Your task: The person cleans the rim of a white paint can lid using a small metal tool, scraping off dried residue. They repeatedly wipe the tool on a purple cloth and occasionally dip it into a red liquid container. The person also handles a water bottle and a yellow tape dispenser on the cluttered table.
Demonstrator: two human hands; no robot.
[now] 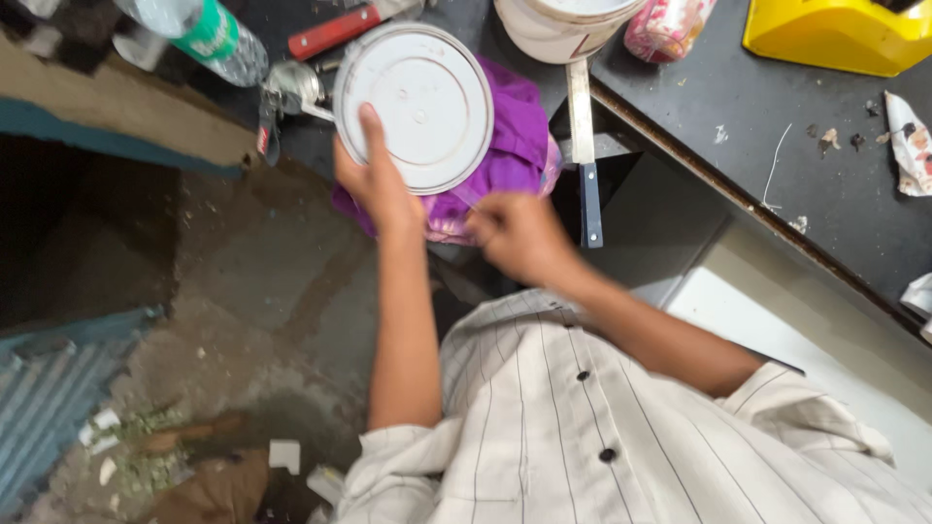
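Fingers of the left hand point(374, 180) grasp a round white lid point(416, 107) above purple cloth point(515, 146); right hand point(519, 233), blurred, clenched just below the cloth; white bucket point(558, 29) beyond, contents hidden

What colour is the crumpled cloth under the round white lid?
Purple cloth, seen in the head view, beneath the round white lid.
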